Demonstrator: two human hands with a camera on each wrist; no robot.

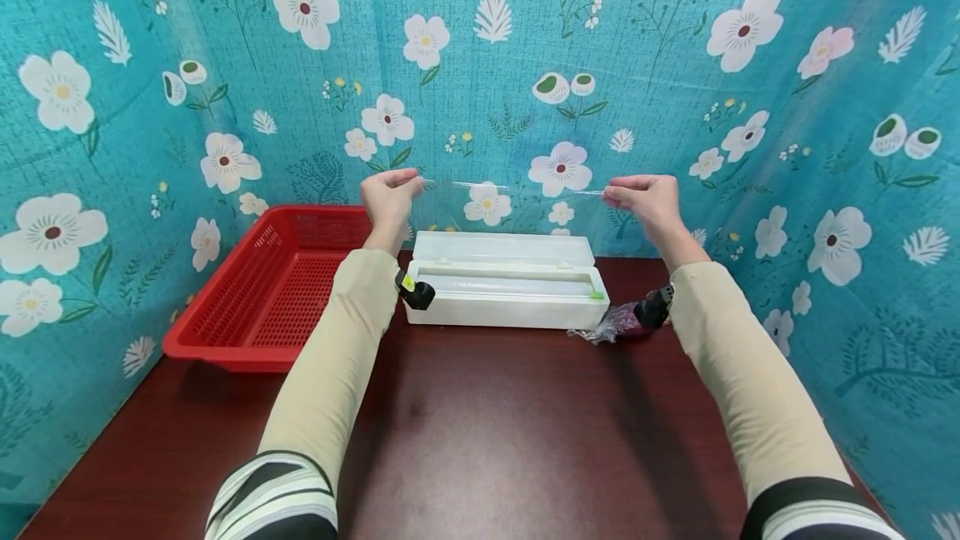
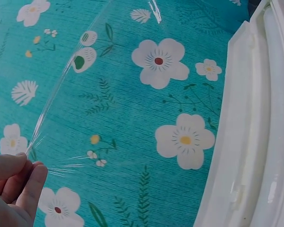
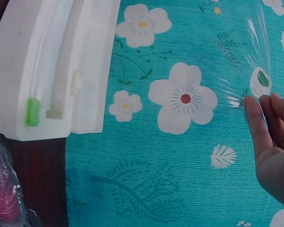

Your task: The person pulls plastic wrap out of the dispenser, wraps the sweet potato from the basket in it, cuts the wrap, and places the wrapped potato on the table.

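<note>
A sheet of clear plastic wrap (image 1: pixel 480 185) is stretched in the air between my two hands, its top edge nearly level. My left hand (image 1: pixel 390 205) pinches one corner between thumb and fingers; in the left wrist view, creases fan out from the pinch. The opposite corner is pinched by my right hand (image 1: pixel 651 205), at about the same height. Below and between them stands a white wrap dispenser box (image 1: pixel 502 312) with its lid (image 1: pixel 504 249) raised. A roll of wrap (image 2: pixel 278 109) lies inside, and a green slider (image 3: pixel 32 112) sits at the box's right end.
On the left of the dark brown table (image 1: pixel 495 432) stands a red plastic basket (image 1: pixel 225 354). Something dark red in clear wrapping (image 1: pixel 617 323) lies by the box's right end, partly behind the right wrist camera. A teal flowered curtain (image 1: pixel 480 65) hangs around the table's back and sides.
</note>
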